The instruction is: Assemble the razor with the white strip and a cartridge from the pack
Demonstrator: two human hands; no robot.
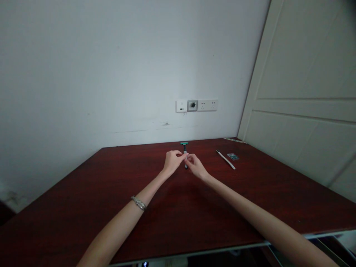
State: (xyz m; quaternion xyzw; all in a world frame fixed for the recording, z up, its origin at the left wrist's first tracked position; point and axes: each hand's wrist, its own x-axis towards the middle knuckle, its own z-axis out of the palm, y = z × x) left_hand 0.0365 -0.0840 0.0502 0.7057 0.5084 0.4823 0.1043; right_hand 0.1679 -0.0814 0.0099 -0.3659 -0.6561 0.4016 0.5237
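Note:
A razor (185, 151) with a teal-green head and a grey and black handle points away from me, at the middle of the table. My left hand (172, 161) pinches the handle from the left, thumb and fingertips closed on it. From the other side, the closed fingertips of my right hand (197, 167) meet the handle just below the left thumb. The handle's dark lower end shows between my hands. Fingers cover part of the handle's middle.
To the right lie a slim, curved white stick with a dark tip (226, 160) and a small clear pack with teal pieces (233, 156). A pale strip (235, 140) lies at the back right corner of the dark red table (111, 185). Wall sockets (207, 105) are behind.

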